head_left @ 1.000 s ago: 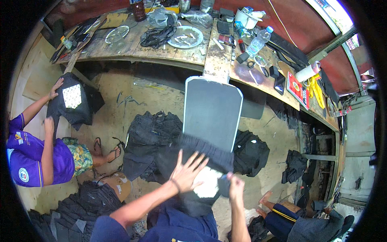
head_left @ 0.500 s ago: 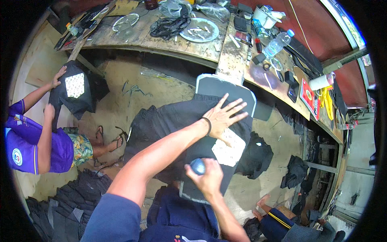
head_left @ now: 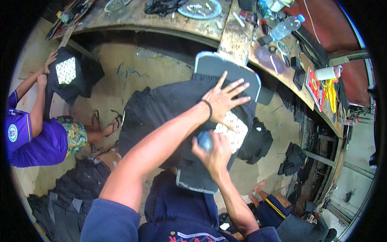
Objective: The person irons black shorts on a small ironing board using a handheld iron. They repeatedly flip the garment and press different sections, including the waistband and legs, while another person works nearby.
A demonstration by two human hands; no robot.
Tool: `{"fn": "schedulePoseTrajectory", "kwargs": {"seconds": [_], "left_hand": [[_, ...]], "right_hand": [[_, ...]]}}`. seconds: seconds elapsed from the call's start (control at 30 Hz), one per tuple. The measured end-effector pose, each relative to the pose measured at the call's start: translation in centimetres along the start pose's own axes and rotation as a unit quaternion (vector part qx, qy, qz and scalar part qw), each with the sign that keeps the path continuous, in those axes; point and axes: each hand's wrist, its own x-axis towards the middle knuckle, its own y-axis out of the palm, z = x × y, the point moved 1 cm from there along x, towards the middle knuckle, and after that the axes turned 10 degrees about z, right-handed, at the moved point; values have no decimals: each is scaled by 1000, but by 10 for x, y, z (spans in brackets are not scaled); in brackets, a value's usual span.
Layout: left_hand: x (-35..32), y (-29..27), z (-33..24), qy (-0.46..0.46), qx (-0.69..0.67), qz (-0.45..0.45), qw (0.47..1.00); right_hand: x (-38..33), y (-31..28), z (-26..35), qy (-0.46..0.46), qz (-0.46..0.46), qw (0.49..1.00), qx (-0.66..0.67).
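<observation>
My left hand [head_left: 223, 103] lies flat with fingers spread on a black cloth garment [head_left: 161, 105], holding it against a dark board with a pale edge [head_left: 205, 61]. The garment has an elastic-looking gathered edge near my fingers. Beside my left thumb is a white patterned patch [head_left: 238, 131] on the garment. My right hand [head_left: 218, 155] is closed around a rounded blue object [head_left: 204, 141] at the patch's lower left edge. The object's underside is hidden, and its kind cannot be made out.
A wooden workbench [head_left: 137, 23] runs along the back and right, bearing a plate of chalk-like sticks [head_left: 197, 12], a water bottle [head_left: 285, 28] and a white roll [head_left: 326, 72]. At left, a co-worker in purple [head_left: 44, 139] handles similar black cloth. Dark cloth piles [head_left: 72, 197] lie on the floor.
My right hand, with the blue object, has moved up and slightly right over the garment, against the patch. My left hand stays pressed in place. The whole view has tilted a little.
</observation>
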Motion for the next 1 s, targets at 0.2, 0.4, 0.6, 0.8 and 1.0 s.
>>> {"fn": "schedulePoseTrajectory", "kwargs": {"seconds": [0.2, 0.4, 0.6, 0.8, 1.0], "left_hand": [[-2, 9, 1, 4, -20, -43, 999], [-1, 0, -2, -31, 18, -12, 999], [-3, 11, 0, -18, 34, -54, 998], [-5, -11, -11, -37, 13, -52, 998], [-92, 26, -78, -427, -70, -151, 889]], "right_hand": [[-36, 0, -2, -122, 95, 983, 94], [-42, -2, -21, -72, 18, 997, -31], [-37, -8, -51, -9, 45, 999, 10], [-64, -27, -66, 1, 130, 983, 130], [47, -57, -121, -11, -116, 967, 225]]}}
